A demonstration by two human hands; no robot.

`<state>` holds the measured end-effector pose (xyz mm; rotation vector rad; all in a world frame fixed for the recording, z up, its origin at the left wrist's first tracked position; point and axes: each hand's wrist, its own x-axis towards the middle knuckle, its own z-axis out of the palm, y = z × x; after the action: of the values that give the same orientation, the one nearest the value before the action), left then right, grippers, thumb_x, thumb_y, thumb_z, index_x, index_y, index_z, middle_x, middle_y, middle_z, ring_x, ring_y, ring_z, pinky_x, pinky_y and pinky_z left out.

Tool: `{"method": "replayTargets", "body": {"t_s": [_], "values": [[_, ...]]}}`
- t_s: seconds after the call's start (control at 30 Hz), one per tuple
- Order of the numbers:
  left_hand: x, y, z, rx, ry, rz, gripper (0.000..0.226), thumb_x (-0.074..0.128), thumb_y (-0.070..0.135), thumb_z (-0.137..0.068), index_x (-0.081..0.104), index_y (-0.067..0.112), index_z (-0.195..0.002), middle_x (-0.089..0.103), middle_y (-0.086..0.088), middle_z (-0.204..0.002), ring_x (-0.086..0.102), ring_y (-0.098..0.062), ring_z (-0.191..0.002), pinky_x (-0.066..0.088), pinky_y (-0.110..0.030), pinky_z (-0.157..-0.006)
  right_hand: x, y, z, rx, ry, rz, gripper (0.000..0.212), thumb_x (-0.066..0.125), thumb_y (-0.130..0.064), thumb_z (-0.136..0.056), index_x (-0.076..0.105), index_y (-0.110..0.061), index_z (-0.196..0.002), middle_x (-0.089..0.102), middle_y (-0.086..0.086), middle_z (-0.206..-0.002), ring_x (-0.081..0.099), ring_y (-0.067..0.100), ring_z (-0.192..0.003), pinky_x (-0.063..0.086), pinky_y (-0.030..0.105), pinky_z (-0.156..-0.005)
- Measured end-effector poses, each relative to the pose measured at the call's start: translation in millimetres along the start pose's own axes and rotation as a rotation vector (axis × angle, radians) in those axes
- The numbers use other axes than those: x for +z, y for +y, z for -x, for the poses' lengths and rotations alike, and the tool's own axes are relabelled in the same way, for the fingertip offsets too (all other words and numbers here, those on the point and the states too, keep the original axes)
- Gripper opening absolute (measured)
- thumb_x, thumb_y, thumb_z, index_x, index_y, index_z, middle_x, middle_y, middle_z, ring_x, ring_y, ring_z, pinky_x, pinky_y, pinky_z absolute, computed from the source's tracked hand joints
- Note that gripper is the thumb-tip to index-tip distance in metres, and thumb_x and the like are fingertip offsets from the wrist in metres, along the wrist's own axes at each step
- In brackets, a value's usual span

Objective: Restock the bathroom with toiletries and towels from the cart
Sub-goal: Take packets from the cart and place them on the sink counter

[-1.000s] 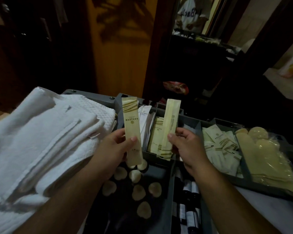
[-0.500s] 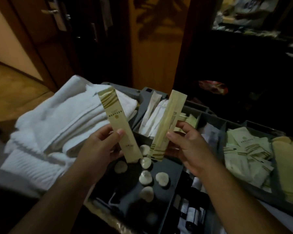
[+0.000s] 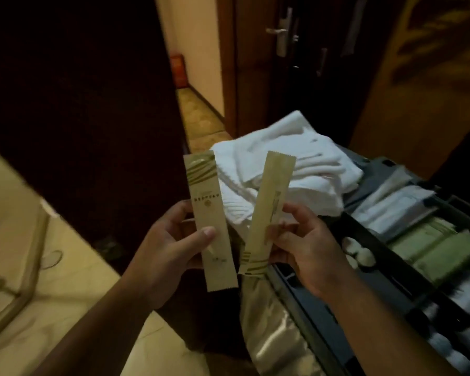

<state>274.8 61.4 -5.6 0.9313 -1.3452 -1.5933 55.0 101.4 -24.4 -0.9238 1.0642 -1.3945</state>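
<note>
— As the scene is read from the left, what is met first?

— A pale tiled floor (image 3: 52,280) is met, and a dark panel (image 3: 79,104) is seen standing above it.

— How is the left grip (image 3: 171,248) set?

— It is clamped on a long beige sachet (image 3: 209,221). The thumb is pressed on the printed front and the fingers are curled behind. The sachet is held nearly upright, green-striped end uppermost.

— What is held beside it?

— A second sachet (image 3: 269,207) is pinched in the right grip (image 3: 307,251), thumb in front, fingers behind. Its plainer side is turned to the camera, and it is tilted to the right with the striped end down. The two sachets are kept apart by a narrow gap, in the air at the cart's left edge.

— What is seen behind them?

— Folded white towels (image 3: 282,169) are piled on the end of the cart (image 3: 291,289). Further back, a dark door with a metal handle (image 3: 278,31) is seen.

— And to the right?

— The cart's tray is divided into compartments. White packets (image 3: 396,204) are laid in one, green packets (image 3: 432,248) in the next, and small round white pieces (image 3: 361,253) in the one nearer the right grip. The things at the lower right are too blurred to be told. A shiny bag (image 3: 272,335) is hung at the cart's side, below the right grip.
</note>
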Motion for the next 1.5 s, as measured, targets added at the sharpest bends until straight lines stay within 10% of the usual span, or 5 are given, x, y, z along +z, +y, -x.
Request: {"method": "replayTargets", "body": {"t_s": [0.43, 0.97, 1.2, 1.5], "values": [[-176.8, 18.3, 145.9, 0.076, 0.363, 0.091, 0.062, 0.093, 0.045, -0.054, 0.070, 0.022, -0.107, 0.070, -0.020, -0.110, 0.069, -0.038, -0.100, 0.060, -0.043, -0.070, 194.6, 58.5, 6.3, 0.134, -0.492, 0.250, 0.028, 0.068, -0.005, -0.088, 0.071, -0.026, -0.105, 0.073, 0.015, -0.099, 0.072, 0.028, -0.098, 0.062, 0.042, -0.078], [-385.6, 61.6, 280.1, 0.204, 0.758, 0.033, 0.038, 0.080, 0.025, -0.069, 0.069, 0.022, -0.106, 0.072, -0.016, -0.108, 0.070, -0.036, -0.097, 0.059, -0.048, -0.071, 477.6, 103.6, 7.9, 0.166, -0.647, 0.108, 0.029, 0.064, -0.001, -0.088, 0.065, -0.017, -0.112, 0.076, 0.008, -0.087, 0.075, 0.029, -0.085, 0.064, 0.041, -0.069], [-461.6, 71.1, 329.2, 0.220, 0.851, 0.032, 0.068, 0.093, 0.055, -0.042, 0.072, 0.029, -0.102, 0.073, -0.012, -0.102, 0.071, -0.031, -0.093, 0.061, -0.043, -0.070, 568.5, 137.5, 10.9, 0.213, -0.737, 0.049, 0.041, 0.067, -0.016, -0.074, 0.066, -0.013, -0.115, 0.073, 0.012, -0.090, 0.074, 0.028, -0.083, 0.063, 0.045, -0.069], [-542.1, 54.8, 376.9, 0.212, 1.174, 0.093, 0.035, 0.079, 0.017, -0.074, 0.066, 0.022, -0.106, 0.075, -0.005, -0.096, 0.072, -0.026, -0.093, 0.059, -0.046, -0.074, 687.2, 202.4, -1.7, 0.279, -0.954, 0.173, 0.044, 0.068, -0.022, -0.077, 0.064, -0.018, -0.121, 0.074, 0.011, -0.098, 0.073, 0.029, -0.092, 0.061, 0.042, -0.073]]}}
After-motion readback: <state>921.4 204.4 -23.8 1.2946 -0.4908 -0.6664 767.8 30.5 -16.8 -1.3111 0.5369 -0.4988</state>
